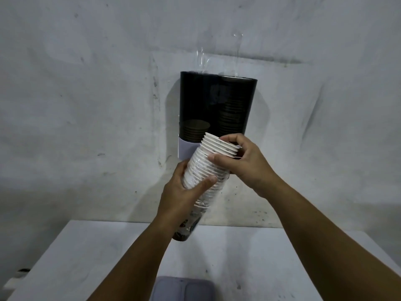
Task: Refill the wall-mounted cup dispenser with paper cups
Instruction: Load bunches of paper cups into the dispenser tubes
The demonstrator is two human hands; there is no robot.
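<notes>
Lid (183, 287): grey-blue, at near edge, lying on the table, partly cut off by the frame.
Table (86, 253): white, bare across the near half, far edge close against the wall.
Stack of paper cups (202, 181): white, nested, wrapped in clear plastic sleeve, held above the table, tilted with open rims up and to the right, dark printed base down near the table's far edge.
Left hand (184, 192): grasping the stack around its middle, thumb across the front, fingers hidden behind.
Right hand (245, 164): gripping the top few cups at the rims, thumb on the near side, fingers curled over the far edge.
Cup dispenser (217, 105): dark, translucent, two tubes, fixed to the wall just beyond the hands; left tube holding a short stack low down, right tube filled much higher; pale base partly hidden behind the held cups.
Clear plastic (202, 59): sticking up from the dispenser's top.
Wall (86, 83): pale, scuffed and stained.
</notes>
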